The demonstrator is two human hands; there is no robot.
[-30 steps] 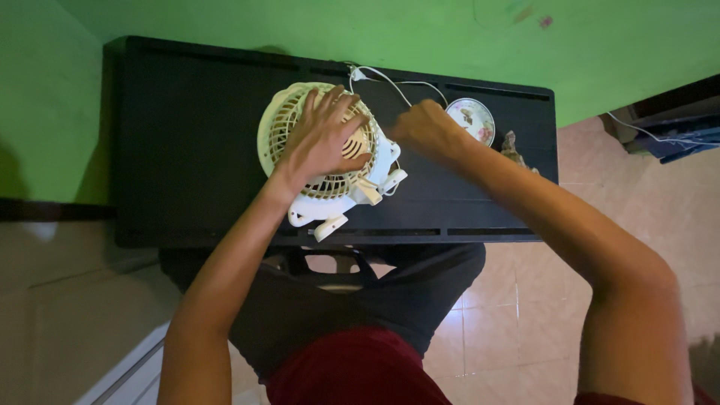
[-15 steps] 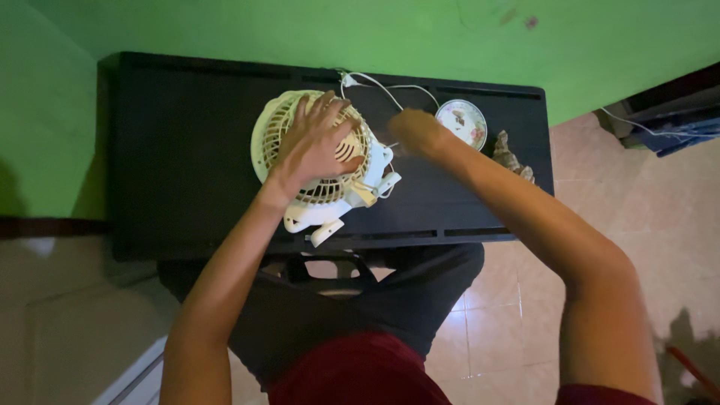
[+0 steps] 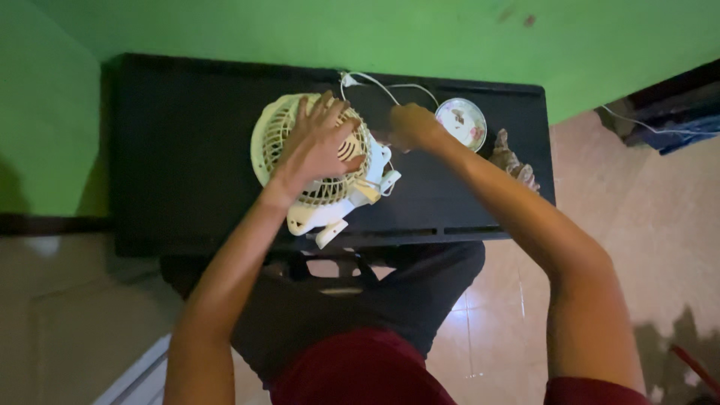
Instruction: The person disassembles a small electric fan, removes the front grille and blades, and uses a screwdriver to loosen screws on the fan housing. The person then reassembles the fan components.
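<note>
A small cream table fan [image 3: 315,176] lies face up on a black table [image 3: 180,150]. My left hand [image 3: 319,142] rests flat on its round grille with the fingers spread. My right hand [image 3: 409,126] is closed at the fan's upper right side, by the white housing; what it grips is hidden. A white cord [image 3: 382,84] runs from the fan toward the wall.
A small round white dish [image 3: 461,122] with a pattern stands right of my right hand. A crumpled brownish rag [image 3: 514,161] lies near the table's right edge. A green wall [image 3: 375,34] is behind the table. Tiled floor lies to the right.
The view has shifted a little. My left hand's fingers have spread wider over the grille. My right hand has stayed closed by the fan's right side.
</note>
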